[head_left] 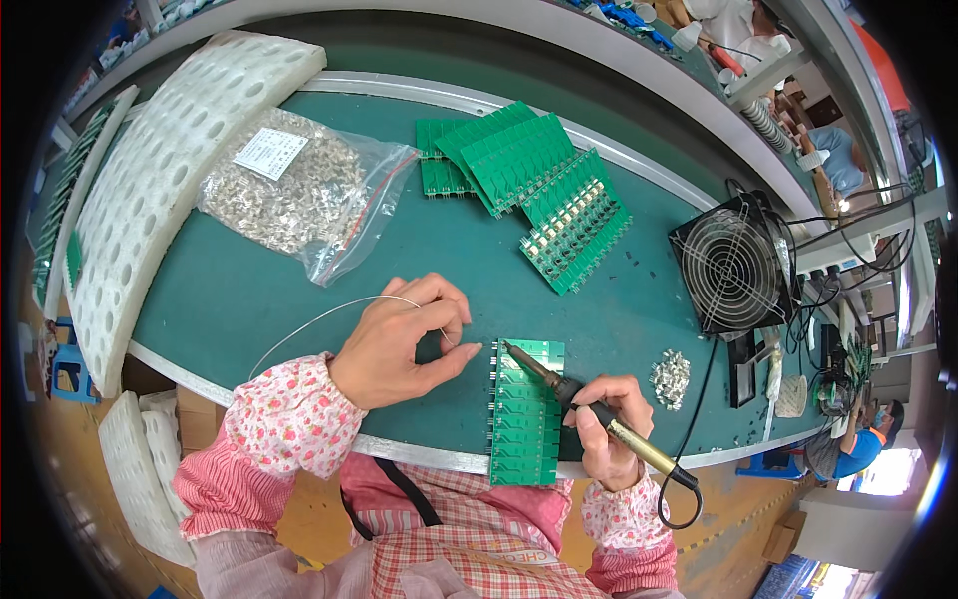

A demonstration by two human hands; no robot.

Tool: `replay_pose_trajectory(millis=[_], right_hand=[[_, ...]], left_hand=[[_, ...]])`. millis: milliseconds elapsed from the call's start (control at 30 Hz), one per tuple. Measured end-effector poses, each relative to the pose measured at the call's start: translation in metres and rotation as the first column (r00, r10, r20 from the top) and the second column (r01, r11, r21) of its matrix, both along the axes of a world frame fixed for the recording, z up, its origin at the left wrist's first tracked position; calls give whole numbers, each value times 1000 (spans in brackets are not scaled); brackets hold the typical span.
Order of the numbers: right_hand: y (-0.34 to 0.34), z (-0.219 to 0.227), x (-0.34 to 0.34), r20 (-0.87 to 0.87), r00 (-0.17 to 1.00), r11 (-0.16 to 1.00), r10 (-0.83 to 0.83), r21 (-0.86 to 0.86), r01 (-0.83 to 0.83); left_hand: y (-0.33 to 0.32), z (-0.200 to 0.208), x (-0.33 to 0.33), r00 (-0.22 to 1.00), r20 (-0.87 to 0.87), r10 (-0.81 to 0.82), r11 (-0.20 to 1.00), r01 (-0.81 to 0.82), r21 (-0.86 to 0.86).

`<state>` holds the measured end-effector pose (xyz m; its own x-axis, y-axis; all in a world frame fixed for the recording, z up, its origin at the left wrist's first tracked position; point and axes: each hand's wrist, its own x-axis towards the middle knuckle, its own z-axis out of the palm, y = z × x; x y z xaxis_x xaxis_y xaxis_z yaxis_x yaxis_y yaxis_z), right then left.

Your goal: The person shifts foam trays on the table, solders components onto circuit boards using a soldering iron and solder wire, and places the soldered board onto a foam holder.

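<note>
My left hand (pixel 404 339) is left of a green circuit board panel (pixel 527 439), fingers curled and thumb toward the index finger. It holds a thin silvery solder wire (pixel 317 313), which arcs over the back of the hand; its free end is hard to make out. In my right hand (pixel 611 414) is a soldering iron (pixel 644 449) with a dark grip and gold-coloured handle. Its tip points at the panel's upper left corner, by a row of small metal parts along the left edge. The panel lies at the table's front edge, its lower end overhanging the rim.
Stacked green circuit panels (pixel 514 160) lie at the back. A clear bag (pixel 349 240) of small metal parts rests by a white foam tray (pixel 150 190) with round hollows. Loose metal parts (pixel 671 379) are piled right, near a black fan (pixel 735 265) and the iron's cable.
</note>
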<state>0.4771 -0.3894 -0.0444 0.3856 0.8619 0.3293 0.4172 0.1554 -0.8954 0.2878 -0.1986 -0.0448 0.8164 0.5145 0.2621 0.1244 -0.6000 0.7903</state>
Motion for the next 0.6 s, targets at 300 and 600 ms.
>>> replay_pose_trajectory(millis=[300, 600], right_hand=[[-8, 8, -4, -200, 962, 980, -186, 31, 196], [-11, 5, -9, -264, 953, 988, -146, 14, 155]], left_hand=[[-22, 12, -9, 959, 85, 270, 958, -276, 75], [-51, 3, -1, 939, 111, 324, 946, -322, -42]])
